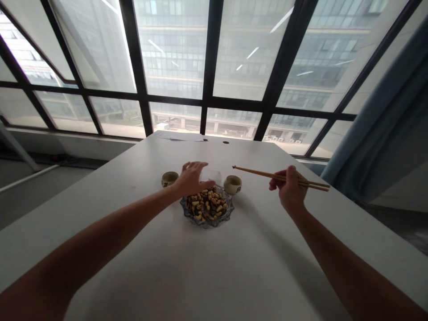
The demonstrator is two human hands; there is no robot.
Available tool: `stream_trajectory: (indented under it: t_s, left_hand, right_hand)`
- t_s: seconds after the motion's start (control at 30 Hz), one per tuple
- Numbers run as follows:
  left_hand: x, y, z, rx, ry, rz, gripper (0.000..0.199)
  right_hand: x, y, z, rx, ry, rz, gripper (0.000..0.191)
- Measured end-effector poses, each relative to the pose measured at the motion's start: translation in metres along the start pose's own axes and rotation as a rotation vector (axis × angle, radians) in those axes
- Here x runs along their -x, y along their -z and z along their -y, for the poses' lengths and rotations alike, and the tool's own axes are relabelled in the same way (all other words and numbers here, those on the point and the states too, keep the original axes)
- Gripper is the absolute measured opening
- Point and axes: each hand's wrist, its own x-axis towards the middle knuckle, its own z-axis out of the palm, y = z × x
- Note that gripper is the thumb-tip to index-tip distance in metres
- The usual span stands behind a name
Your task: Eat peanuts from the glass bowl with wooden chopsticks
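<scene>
My left hand (192, 179) reaches over the back left of a scalloped glass bowl (230, 213), thumb and fingers apart, with nothing visible in it. Peanuts in shells mixed with dark seeds (209, 206) lie in the bowl. Just beyond it is a clear, see-through container (214, 176), near my left fingertips; whether they touch it I cannot tell. My right hand (291, 187) grips a pair of wooden chopsticks (256, 172) pointing left above the table. Their tips meet around a small dark bit, perhaps a seed.
Small ceramic cups flank the bowl: a left cup (170, 179) beside my left wrist and a right cup (233, 184) at the bowl's rim. Papers (180, 135) lie at the far end of the white table (207, 276). Windows stand behind, and a blue curtain (377, 116) hangs right.
</scene>
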Motion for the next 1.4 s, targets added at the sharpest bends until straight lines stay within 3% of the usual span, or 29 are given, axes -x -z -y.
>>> stream_trajectory:
  t_s: [0.1,0.2,0.37,0.57,0.63,0.83,1.1,1.27,1.33,1.4]
  left_hand:
    - [-0.038,-0.033,-0.039,-0.039,-0.038,0.250,0.083]
    - [-0.068,-0.061,-0.063,-0.104,-0.003,0.382,0.087]
    - [-0.087,-0.071,-0.071,-0.213,0.092,0.586,0.076]
    - [-0.079,-0.074,-0.062,-0.269,-0.166,0.409,0.083]
    - [-0.076,-0.076,-0.061,-0.269,-0.169,0.389,0.082]
    - [-0.076,-0.074,-0.063,-0.257,-0.115,0.408,0.078]
    - [-0.079,-0.076,-0.065,-0.213,-0.013,0.470,0.082]
    - [-0.080,-0.067,-0.064,-0.213,0.035,0.553,0.072]
    - [-0.071,-0.053,-0.058,-0.190,0.004,0.511,0.069]
    - [-0.055,-0.034,-0.046,-0.162,-0.039,0.368,0.058]
  right_hand:
    - [-0.017,0.017,-0.001,0.002,-0.022,0.035,0.049]
    - [-0.025,0.028,-0.002,0.024,-0.042,0.081,0.048]
    - [-0.025,0.029,0.002,0.084,-0.038,0.152,0.053]
    - [-0.018,0.025,0.009,0.178,0.052,0.159,0.055]
    - [-0.015,0.023,0.010,0.202,0.064,0.171,0.057]
    - [-0.011,0.017,0.004,0.425,0.044,0.402,0.062]
    - [-0.004,0.011,0.012,0.434,0.129,0.351,0.062]
    - [0.001,0.000,0.029,0.233,0.134,0.033,0.063]
    - [0.003,-0.005,0.036,0.162,0.095,0.013,0.064]
    - [0.005,-0.010,0.042,0.113,0.023,0.092,0.063]
